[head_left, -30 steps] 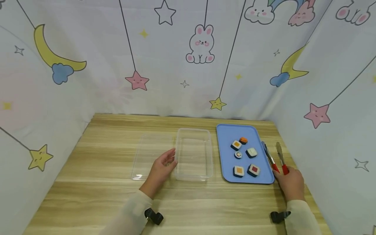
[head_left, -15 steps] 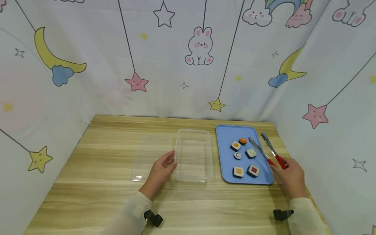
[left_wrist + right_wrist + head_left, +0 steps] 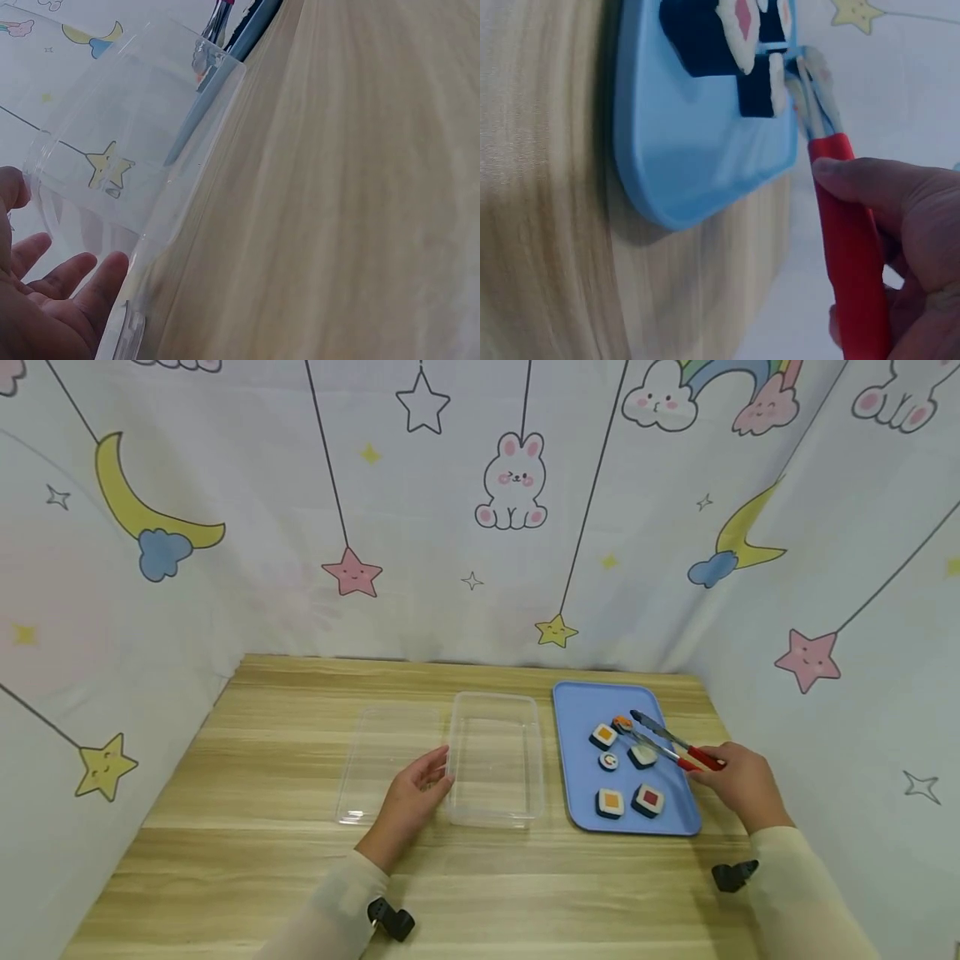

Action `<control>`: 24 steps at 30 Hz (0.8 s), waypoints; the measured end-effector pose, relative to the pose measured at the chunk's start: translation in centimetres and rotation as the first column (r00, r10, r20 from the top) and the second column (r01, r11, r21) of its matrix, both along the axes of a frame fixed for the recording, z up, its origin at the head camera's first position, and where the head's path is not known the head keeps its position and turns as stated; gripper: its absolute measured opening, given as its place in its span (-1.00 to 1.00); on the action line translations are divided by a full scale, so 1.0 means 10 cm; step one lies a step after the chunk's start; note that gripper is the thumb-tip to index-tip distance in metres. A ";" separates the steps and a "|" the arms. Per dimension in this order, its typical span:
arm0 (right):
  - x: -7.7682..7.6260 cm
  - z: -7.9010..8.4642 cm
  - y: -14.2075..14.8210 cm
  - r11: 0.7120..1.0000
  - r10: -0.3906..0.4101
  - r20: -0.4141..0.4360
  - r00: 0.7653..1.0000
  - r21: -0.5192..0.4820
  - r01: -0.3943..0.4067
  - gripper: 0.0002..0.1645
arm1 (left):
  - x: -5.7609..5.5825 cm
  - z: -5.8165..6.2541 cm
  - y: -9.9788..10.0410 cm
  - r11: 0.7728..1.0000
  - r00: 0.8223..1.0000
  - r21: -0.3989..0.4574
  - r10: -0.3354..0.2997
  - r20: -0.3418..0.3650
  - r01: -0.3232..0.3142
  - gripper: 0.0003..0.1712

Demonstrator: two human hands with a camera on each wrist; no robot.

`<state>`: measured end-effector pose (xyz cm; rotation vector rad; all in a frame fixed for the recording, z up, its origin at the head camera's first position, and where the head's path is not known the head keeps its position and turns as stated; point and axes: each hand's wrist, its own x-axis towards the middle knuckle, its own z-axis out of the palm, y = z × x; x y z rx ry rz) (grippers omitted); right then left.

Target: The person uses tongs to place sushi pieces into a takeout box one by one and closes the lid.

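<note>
My right hand [image 3: 742, 785] grips a pair of tongs by their red handles [image 3: 707, 758]. The metal tips reach over the blue tray [image 3: 588, 700] and spread about the orange-topped sushi piece [image 3: 622, 723]; whether they touch it I cannot tell. On the tray lie several more sushi pieces, among them a red-centred one [image 3: 648, 800] and a small round roll [image 3: 608, 762]. My left hand [image 3: 409, 793] rests its fingers, loosely extended, against the left side of a clear plastic container [image 3: 142, 135]. That container stands uncovered on the table.
A clear flat lid [image 3: 386, 739] lies left of the container, partly behind my left hand. The wooden table [image 3: 480, 893] ends at a patterned curtain [image 3: 435, 610] at the back and sides.
My right hand has lifted the tongs from beside the tray and swung them left over it, tips now at the orange-topped sushi piece. The left hand has stayed at the container.
</note>
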<state>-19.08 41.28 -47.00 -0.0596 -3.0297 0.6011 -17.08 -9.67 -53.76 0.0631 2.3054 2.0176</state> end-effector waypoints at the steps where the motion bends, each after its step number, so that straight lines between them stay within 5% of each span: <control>1: -0.01 0.01 0.00 1.000 0.006 0.001 1.000 0.000 -0.006 -0.37 | 0.00 0.00 0.00 1.000 1.000 -0.004 -0.001 -0.004 0.001 -0.38; 17: 0.01 0.00 -0.01 0.998 -0.022 0.006 1.000 -0.058 0.022 -0.42 | 0.01 0.00 0.00 1.000 1.000 0.005 -0.002 -0.020 0.002 -0.39; 24: -0.01 0.14 -0.13 0.995 -0.035 -0.006 0.999 -0.089 0.034 -0.39 | 0.02 0.00 0.01 1.000 1.000 0.007 0.009 -0.016 -0.009 -0.39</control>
